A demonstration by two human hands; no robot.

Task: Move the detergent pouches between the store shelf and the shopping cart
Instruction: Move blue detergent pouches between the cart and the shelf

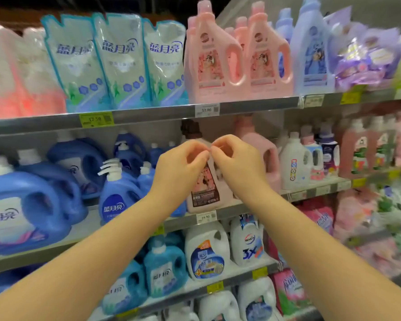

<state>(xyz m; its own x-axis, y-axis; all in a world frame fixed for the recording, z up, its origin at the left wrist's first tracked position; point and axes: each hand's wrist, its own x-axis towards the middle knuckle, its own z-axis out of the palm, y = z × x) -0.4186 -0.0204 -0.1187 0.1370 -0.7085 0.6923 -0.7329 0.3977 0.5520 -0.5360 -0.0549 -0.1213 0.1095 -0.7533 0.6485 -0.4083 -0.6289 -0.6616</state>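
Observation:
Three white-and-blue detergent pouches [118,61] stand upright side by side on the upper store shelf [148,112], above a yellow price tag. My left hand [181,165] and my right hand [236,163] are raised side by side in front of the middle shelf, well below the pouches. Their fingers are curled and the fingertips nearly touch each other. Neither hand holds anything. Behind them stands a pink bottle with a dark cap [204,188]. No shopping cart is in view.
Pink jugs [215,61] and a lilac bottle [310,54] stand right of the pouches. Blurred pink-and-white packs [16,72] fill the far left. Blue jugs [26,205] crowd the middle shelf at left; white bottles [206,251] line the lower shelves.

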